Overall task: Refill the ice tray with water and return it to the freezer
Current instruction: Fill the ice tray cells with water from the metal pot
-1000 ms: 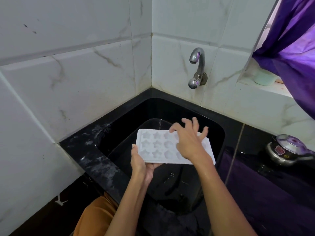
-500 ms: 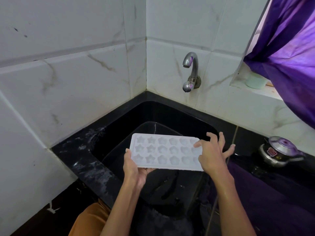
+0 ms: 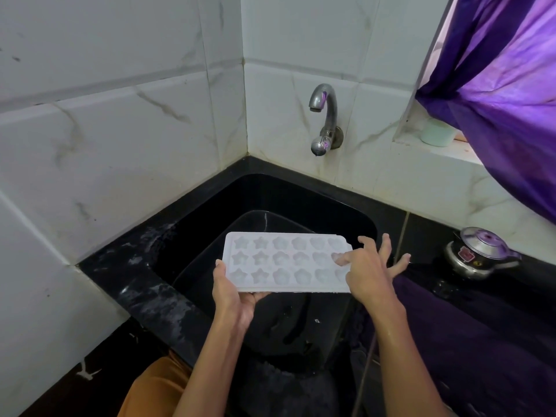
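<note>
We hold the ice tray [image 3: 288, 261] level over the sink [image 3: 192, 224], below the tap [image 3: 323, 121]; our left hand [image 3: 233, 296] grips its near corner; our right hand [image 3: 368, 270], fingers loose, has slid from its middle to its far end; filling comes next, we judge.

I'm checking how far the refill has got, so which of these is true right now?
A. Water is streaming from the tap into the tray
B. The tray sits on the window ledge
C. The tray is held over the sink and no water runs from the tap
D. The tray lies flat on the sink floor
C: the left hand holds the ice tray above the black sink, and the tap shows no stream.
</note>
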Available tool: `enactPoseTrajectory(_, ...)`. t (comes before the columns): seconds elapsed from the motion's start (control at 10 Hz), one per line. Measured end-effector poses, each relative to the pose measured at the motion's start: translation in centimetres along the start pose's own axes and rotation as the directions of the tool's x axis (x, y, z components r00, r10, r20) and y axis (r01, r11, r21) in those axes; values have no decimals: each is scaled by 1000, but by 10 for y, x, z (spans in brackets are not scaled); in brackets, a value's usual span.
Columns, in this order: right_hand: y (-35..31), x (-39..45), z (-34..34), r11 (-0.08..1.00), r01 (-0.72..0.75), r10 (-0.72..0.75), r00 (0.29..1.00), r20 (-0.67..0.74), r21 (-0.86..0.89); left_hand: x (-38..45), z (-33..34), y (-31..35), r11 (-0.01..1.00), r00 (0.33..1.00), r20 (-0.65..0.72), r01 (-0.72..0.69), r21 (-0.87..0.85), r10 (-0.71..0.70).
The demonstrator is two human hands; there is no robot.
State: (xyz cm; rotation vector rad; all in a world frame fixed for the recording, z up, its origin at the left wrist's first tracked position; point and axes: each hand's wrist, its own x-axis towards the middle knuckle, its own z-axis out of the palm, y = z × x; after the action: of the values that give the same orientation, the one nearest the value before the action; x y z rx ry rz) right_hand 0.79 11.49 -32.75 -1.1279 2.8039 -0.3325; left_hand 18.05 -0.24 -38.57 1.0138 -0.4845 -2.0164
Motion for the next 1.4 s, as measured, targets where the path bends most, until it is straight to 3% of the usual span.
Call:
enactPoseTrajectory(1.0, -7, -1, 1, 1000, -7, 6, 999, 49, 17, -6, 3, -6, 1000, 998, -55, -9, -12, 8)
enactPoseTrajectory(1.1, -10, 1, 3, 998, 20, -17, 999, -44, 63, -5, 2, -6, 1000, 999, -48, -14, -12, 13)
enactPoseTrajectory(1.4, -25, -7, 15, 990, 142, -142, 990, 4, -8, -3, 1, -5, 1000, 999, -39, -25, -19, 24)
